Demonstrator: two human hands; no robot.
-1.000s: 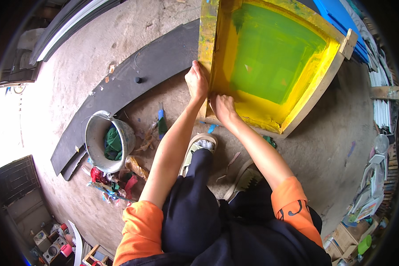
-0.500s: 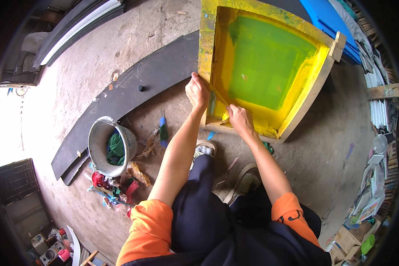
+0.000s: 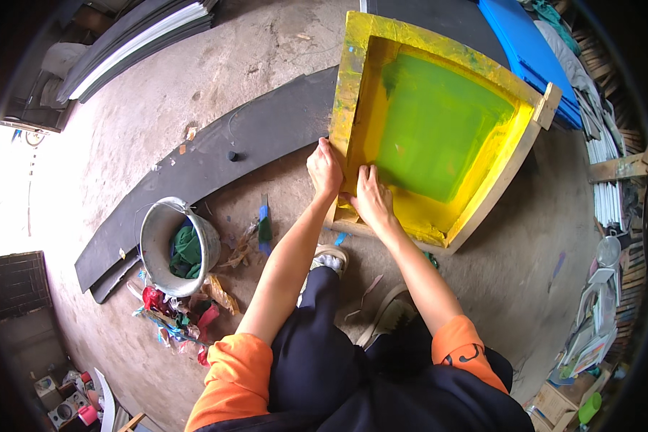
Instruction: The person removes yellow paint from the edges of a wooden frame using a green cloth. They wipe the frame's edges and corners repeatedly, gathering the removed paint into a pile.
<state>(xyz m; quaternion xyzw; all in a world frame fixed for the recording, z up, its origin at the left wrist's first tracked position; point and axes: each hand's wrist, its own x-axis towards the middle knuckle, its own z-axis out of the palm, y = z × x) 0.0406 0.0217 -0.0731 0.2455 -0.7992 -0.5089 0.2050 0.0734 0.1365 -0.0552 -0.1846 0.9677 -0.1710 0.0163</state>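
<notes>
A wooden silk-screen frame (image 3: 534, 147), smeared with yellow ink, leans in front of me. Its mesh (image 3: 435, 129) is green in the middle with yellow around it. My left hand (image 3: 325, 169) is closed on the frame's left side rail near the lower corner. Just inside that corner is my right hand (image 3: 373, 200), fingers stretched up over the yellow border and thumb spread toward the left rail. No strip shows in the right hand, and what lies beneath its fingers is hidden.
A grey bucket (image 3: 207, 241) with green cloth stands at left beside crumpled scraps (image 3: 183, 313). A long dark sheet (image 3: 194, 162) lies on the floor behind it. Blue panels (image 3: 529, 61) are at far right. My shoes (image 3: 389, 317) are below the frame.
My right hand has moved left and closer to the left rail. The yellow strip stretched from it is no longer visible. The frame sits slightly lower in view; my left hand stays on the rail.
</notes>
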